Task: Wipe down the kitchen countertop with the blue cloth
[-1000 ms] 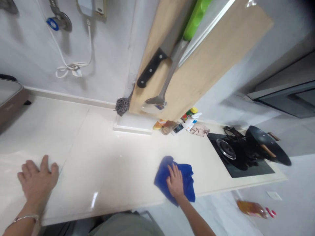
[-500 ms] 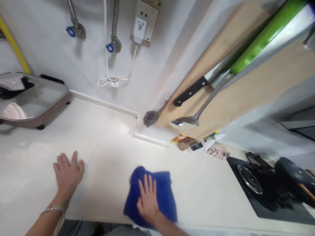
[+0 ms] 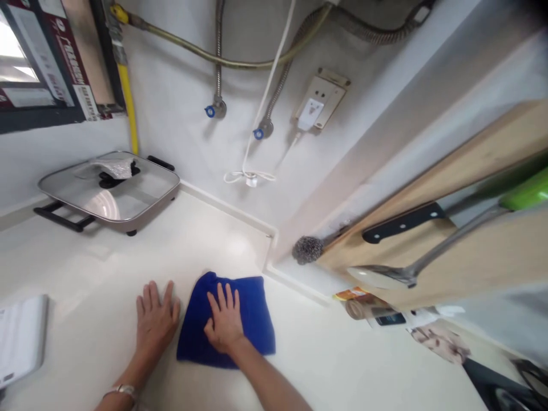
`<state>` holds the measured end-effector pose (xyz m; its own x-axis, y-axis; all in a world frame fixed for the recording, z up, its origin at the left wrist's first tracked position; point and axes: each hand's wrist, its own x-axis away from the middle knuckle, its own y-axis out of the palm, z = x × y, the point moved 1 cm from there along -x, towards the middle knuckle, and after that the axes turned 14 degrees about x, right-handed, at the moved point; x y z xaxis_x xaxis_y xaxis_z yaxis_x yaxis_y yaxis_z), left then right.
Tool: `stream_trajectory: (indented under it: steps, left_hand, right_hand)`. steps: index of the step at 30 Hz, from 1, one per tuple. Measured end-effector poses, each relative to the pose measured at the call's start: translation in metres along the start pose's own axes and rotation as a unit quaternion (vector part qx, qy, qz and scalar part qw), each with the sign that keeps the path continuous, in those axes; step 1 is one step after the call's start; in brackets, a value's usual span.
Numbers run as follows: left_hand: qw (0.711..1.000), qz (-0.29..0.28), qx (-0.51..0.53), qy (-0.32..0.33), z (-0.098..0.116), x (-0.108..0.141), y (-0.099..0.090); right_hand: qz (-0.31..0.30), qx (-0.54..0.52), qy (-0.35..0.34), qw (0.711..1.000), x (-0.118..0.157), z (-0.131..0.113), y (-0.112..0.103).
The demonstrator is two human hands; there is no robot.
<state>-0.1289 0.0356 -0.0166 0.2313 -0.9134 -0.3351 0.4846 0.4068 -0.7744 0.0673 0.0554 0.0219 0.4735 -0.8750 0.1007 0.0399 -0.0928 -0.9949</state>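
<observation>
A blue cloth (image 3: 257,325) lies spread on the white countertop (image 3: 325,365). My right hand (image 3: 225,322) rests flat on its middle, palm down, with the fingers apart. Just left of the cloth, my left hand (image 3: 156,319) lies palm down on the bare counter, fingers stretched out and holding nothing. A bracelet (image 3: 124,390) circles my left wrist.
An electric pan with a glass lid (image 3: 128,197) stands at the back left. A white appliance (image 3: 21,337) sits at the left edge. Against the right wall hang a knife (image 3: 405,222), a ladle (image 3: 385,275) and a steel scrubber (image 3: 307,250). Small packets and a jar (image 3: 357,308) stand below.
My view has turned to the left. My right hand has slid the cloth leftward over the counter, closer to my left hand, which stays flat.
</observation>
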Motion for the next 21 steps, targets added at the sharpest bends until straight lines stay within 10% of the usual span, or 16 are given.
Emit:
stream_trajectory:
  steps: [21]
  left_hand:
    - [0.999, 0.001, 0.018, -0.033, -0.023, 0.003, 0.019]
  right_hand:
    - [0.049, 0.099, 0.239, 0.965, -0.21, 0.115, 0.01]
